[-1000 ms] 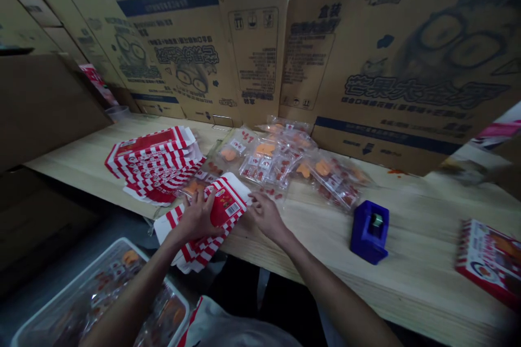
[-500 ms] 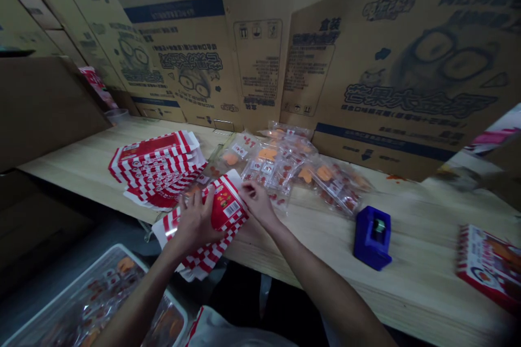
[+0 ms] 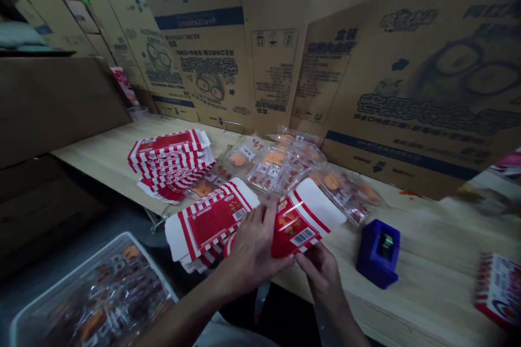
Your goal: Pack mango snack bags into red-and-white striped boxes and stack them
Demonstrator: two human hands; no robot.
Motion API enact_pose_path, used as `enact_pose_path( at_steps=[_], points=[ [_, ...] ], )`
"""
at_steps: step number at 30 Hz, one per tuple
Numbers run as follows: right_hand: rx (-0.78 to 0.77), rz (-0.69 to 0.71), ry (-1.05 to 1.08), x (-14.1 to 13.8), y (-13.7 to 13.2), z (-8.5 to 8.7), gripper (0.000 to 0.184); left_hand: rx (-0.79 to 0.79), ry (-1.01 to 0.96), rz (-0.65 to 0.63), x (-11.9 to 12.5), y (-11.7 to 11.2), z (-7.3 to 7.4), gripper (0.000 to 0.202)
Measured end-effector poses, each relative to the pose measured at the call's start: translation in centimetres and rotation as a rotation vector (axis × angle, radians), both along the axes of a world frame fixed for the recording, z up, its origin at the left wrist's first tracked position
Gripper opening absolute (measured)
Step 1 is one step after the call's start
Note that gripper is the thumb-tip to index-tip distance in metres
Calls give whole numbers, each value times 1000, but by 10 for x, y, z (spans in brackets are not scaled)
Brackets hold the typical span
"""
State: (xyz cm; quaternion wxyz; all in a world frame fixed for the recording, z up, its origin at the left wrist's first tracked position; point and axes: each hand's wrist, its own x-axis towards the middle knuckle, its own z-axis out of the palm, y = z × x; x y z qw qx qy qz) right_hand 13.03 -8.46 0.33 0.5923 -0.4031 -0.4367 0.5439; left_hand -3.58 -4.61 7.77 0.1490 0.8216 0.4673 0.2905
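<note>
Here we are at the table's front edge, and both hands are on the job! The left hand [image 3: 253, 252] has its fingers curled up over a flat red-and-white carton [image 3: 300, 222], thumb and fingers closed around the carton's left end. The right hand [image 3: 321, 274] comes in from below, its fingertips [image 3: 310, 260] pinching the lower edge right by the barcode. That's a firm two-handed grip, neither hand spread open, and the carton sits tilted over the table edge, its white flap pointing up and to the right.

Just to the left, touching the left hand, a second carton [image 3: 211, 222] lies flat on a small, loose pile of striped blanks, hanging over the front edge. Farther back on the left sits a fanned stack [image 3: 171, 165] of the same striped cartons. Behind the hands, a spread of clear snack bags [image 3: 277, 165] with orange pieces inside covers the middle of the table [image 3: 431, 265], the nearest ones just beyond the carton. To the right, a blue tape dispenser [image 3: 378, 255] stands apart from the hands, and a printed box [image 3: 499, 293] lies at the picture's right edge. Down at bottom left, a plastic tub [image 3: 93, 298] is loaded with more bags. Big flattened cardboard sheets [image 3: 427, 81] line the back of the table!
</note>
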Motion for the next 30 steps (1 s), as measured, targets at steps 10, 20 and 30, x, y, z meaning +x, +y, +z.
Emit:
enact_pose_path(
  at_steps=[10, 20, 30],
  points=[
    [-198, -18, 109, 35, -5, -14, 26, -755, -694, -44, -2, 21, -58, 26],
    [-224, -75, 107, 44, 11, -36, 25, -1007, -797, -67, -18, -11, -112, 35],
    [-201, -59, 16, 34, -17, -56, 64, -852, -975, -142, -11, 19, -108, 63]
  ],
)
